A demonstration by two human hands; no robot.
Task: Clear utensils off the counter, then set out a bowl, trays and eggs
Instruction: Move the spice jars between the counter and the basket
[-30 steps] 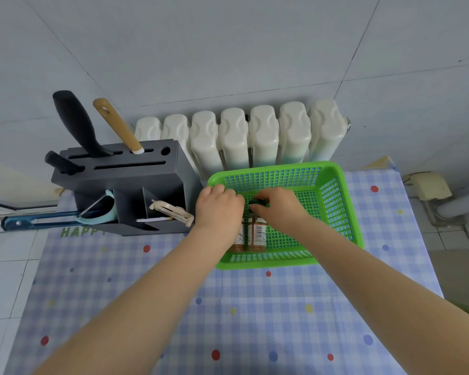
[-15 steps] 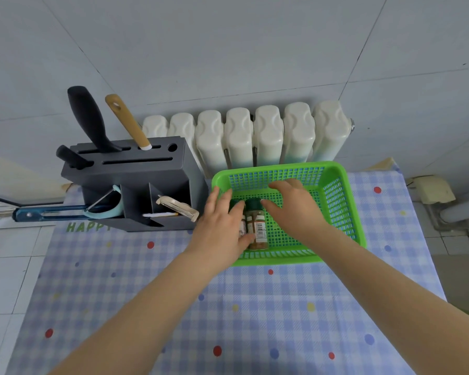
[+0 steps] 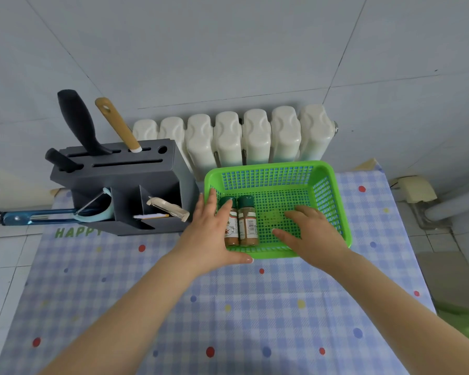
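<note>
A green plastic basket stands at the back of the checked tablecloth. Two spice jars with dark green caps lie side by side in its left half. My left hand is spread flat over the basket's left front corner, fingers apart, partly covering the left jar. Over the basket's right front hovers my right hand, its fingers apart and empty. A grey utensil block at the left holds a black-handled tool, a wooden-handled tool, peelers and chopsticks.
A white radiator lines the tiled wall behind the basket. A blue-handled tool sticks out left of the block. The checked tablecloth with coloured dots covers the table; the table's right edge drops to floor and pipes.
Both hands have let go of the spice jars and drawn back toward the basket's front edge, the fingers spreading. The jars now lie uncovered in the basket.
</note>
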